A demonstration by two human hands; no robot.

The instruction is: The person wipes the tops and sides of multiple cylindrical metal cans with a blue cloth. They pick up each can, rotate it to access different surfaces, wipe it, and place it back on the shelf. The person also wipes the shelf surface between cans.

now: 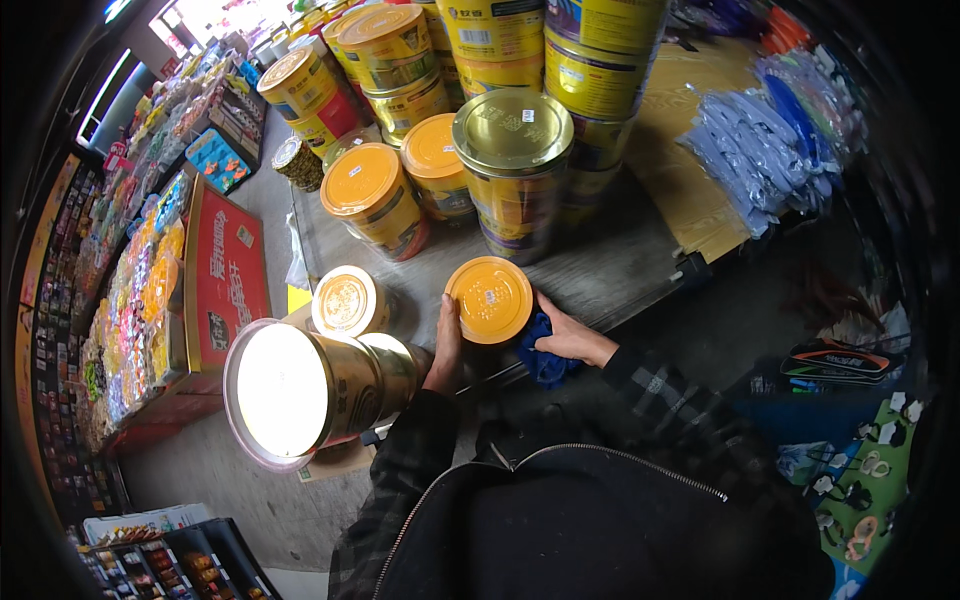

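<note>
Between my hands is a round tub with an orange lid (pixel 490 301), seen from above at the near edge of the grey table. My left hand (pixel 448 346) lies along its left side, thumb up by the rim. My right hand (pixel 574 335) grips a bunched dark blue cloth (pixel 546 358) against the tub's right side. The fingers under the tub are hidden. Just beyond it stands a tall clear-sided container with a gold metal lid (pixel 513 126). Left of my left hand are a stack of tins (pixel 349 386), glaring white on top, and another orange-lidded tub (pixel 346 301).
Two more orange-lidded tubs (pixel 362 180) and tall stacks of yellow tubs (pixel 600 75) crowd the table (pixel 630 281). At right lie plastic-wrapped packs (pixel 750 150) on a wooden board (pixel 686 94). A red display box (pixel 225 270) of wrapped goods stands at left.
</note>
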